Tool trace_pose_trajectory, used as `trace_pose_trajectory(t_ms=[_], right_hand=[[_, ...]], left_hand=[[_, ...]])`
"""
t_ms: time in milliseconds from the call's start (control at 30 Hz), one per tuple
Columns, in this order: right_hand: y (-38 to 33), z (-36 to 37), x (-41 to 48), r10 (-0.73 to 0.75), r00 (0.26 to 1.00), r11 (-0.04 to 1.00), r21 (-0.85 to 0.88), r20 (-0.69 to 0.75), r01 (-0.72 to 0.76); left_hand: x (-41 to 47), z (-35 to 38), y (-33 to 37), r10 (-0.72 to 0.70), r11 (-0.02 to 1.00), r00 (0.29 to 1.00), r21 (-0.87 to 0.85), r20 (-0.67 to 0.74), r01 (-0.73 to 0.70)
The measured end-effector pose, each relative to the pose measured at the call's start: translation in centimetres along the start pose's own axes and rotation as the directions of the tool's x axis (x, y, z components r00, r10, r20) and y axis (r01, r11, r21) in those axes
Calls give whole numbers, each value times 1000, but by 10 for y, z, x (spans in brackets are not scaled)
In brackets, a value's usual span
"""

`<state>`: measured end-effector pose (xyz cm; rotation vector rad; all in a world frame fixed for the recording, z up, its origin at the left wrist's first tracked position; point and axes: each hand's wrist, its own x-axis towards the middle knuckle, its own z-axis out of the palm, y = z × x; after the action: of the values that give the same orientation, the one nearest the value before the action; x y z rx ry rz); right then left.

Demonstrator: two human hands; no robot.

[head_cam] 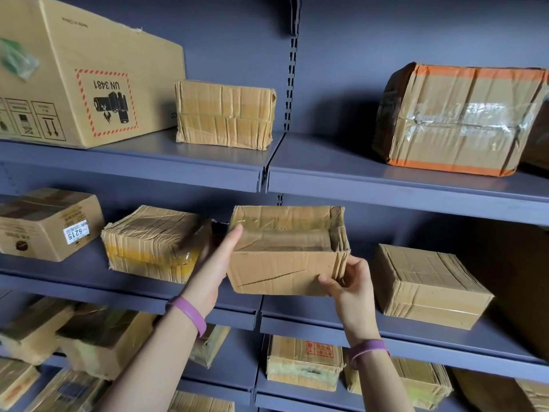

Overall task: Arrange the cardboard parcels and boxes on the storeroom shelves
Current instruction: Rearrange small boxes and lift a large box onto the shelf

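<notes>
Both hands are holding a cardboard parcel [285,254] at the middle shelf [416,331].
The left hand [218,257] is gripping the parcel's left side, its thumb lying over the top edge and its fingers hidden behind. The right hand [347,281] is pinching the lower right corner. The parcel is sitting slightly tilted between a taped bundle [154,245] and a flat box [427,286].

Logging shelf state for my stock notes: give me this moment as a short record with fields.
held: parcel, in both hands, in front of the middle shelf
left hand: holds its left side
right hand: grips its lower right corner
top shelf: upside-down UN 3481 box, small parcel, orange-taped parcel
</notes>
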<state>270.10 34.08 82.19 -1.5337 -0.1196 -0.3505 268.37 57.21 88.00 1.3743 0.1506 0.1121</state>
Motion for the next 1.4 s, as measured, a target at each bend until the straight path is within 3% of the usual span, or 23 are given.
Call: trace_pose_trajectory(t_ms=[100, 333, 500, 700, 833, 900, 1100, 1233, 1400], right_hand=[[1, 0, 0, -2, 998, 1000, 20, 55, 1], [-11, 0, -8, 66, 996, 996, 62, 51, -69], [-16, 4, -6, 108, 994, 989, 103, -31, -104], [-10, 3, -5, 59, 997, 996, 75, -45, -56], [-7, 1, -3, 33, 999, 995, 91, -26, -30], [-4, -1, -2, 27, 1000, 996, 88, -5, -26], [-8, -3, -5, -15, 998, 995, 99, 60, 9], [-14, -2, -11, 4, 997, 992, 122, 81, -14], [-13, -2, -9, 45, 999, 988, 151, -1, -44]], left_hand=[[1, 2, 0, 64, 996, 994, -55, -94, -69], [3, -3, -12, 77, 993, 994, -85, -78, -84], [-6, -4, -8, 131, 982, 989, 127, 63, -138], [-7, 1, 0, 99, 957, 993, 267, 58, -111], [22, -11, -8, -2, 992, 997, 128, -77, 12], [31, -15, -19, -33, 988, 993, 147, -117, 51], [-6, -5, -10, 156, 987, 985, 45, -73, -153], [0, -7, -14, 183, 983, 978, 52, -105, -178], [0, -9, -15, 190, 978, 980, 95, -60, -184]])
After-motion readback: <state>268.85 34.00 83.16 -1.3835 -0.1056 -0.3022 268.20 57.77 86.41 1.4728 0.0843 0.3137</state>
